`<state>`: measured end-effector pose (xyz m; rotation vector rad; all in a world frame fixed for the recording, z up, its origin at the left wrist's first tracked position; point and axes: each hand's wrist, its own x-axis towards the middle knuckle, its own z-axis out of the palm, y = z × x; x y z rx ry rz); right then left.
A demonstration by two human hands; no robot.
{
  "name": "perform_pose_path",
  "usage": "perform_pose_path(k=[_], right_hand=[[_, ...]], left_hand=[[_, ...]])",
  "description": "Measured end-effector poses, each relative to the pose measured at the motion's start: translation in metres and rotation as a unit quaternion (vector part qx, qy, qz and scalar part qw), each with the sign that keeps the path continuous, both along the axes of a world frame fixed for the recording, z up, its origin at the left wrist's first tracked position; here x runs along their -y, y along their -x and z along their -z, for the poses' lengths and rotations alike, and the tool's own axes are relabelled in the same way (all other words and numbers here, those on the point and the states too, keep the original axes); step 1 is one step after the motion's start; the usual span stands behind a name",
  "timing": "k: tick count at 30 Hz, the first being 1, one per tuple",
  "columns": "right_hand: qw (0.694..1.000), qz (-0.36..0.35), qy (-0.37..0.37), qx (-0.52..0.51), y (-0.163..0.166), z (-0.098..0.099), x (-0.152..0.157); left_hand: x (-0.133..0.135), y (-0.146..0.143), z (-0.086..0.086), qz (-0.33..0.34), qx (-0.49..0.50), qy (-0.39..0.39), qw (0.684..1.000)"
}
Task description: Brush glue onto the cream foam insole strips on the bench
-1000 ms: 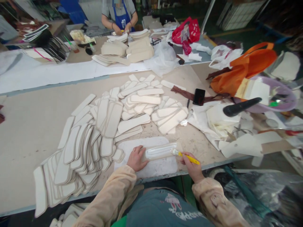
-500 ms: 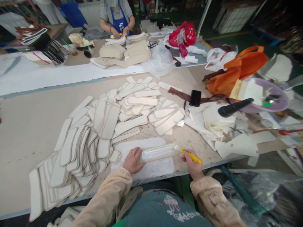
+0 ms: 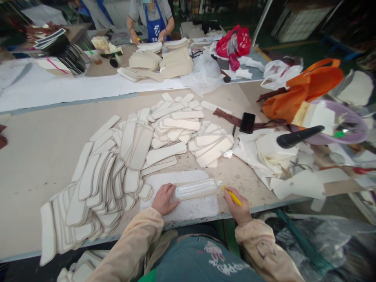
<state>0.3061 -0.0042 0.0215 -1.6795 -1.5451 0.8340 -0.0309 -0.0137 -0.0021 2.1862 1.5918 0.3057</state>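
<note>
My right hand (image 3: 237,205) grips a brush (image 3: 234,197) by its yellow handle. The brush's pale, coated tip touches the right end of a long rounded strip (image 3: 196,188). Glossy white glue-like coating lies along the strip's middle. My left hand (image 3: 164,199) rests with fingers spread at the strip's left end, its fingertips on or beside the edge. Under both lies a white paper sheet (image 3: 188,211). Beyond my hands spreads a big heap of similar cream rounded pieces (image 3: 139,149), with overlapping stacks (image 3: 94,184) to the left.
At right are a white container (image 3: 276,147) with a black handle, a black phone (image 3: 247,122), an orange bag (image 3: 302,92) and a purple basin (image 3: 358,135). Across the table a co-worker in a blue apron (image 3: 155,25) stands behind stacked pieces (image 3: 176,62).
The brush handle has swung slightly in my right hand, its tip staying near the strip's right end. My left hand keeps its place. The view has shifted a little; the co-worker's hands have moved apart.
</note>
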Motion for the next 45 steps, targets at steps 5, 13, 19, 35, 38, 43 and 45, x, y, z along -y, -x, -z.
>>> perform_pose_path(k=[5, 13, 19, 35, 38, 43, 45], right_hand=[[0.998, -0.068, -0.015, -0.006, 0.025, -0.002, 0.008], [0.985, -0.05, 0.084, -0.145, 0.053, -0.018, 0.016], [0.959, -0.081, 0.173, -0.207, 0.093, -0.018, 0.012], [0.957, -0.072, 0.196, -0.2, 0.126, -0.003, 0.006], [0.965, -0.02, 0.188, -0.184, 0.11, -0.003, 0.006], [0.957, -0.042, 0.194, -0.212, 0.117, -0.01, 0.009], [0.953, -0.077, 0.193, -0.219, 0.128, -0.011, 0.009]], left_hand=[[0.0, 0.002, 0.002, 0.007, 0.007, 0.002, 1.0], [0.003, 0.009, 0.004, -0.005, 0.048, 0.014, 0.999], [0.003, 0.009, 0.002, -0.011, 0.06, 0.023, 0.998], [0.005, 0.009, 0.008, -0.025, 0.066, 0.016, 0.997], [0.004, 0.009, 0.008, -0.025, 0.069, 0.017, 0.997], [0.003, 0.009, 0.007, -0.024, 0.065, 0.015, 0.997], [0.003, 0.008, 0.006, -0.023, 0.061, 0.013, 0.998]])
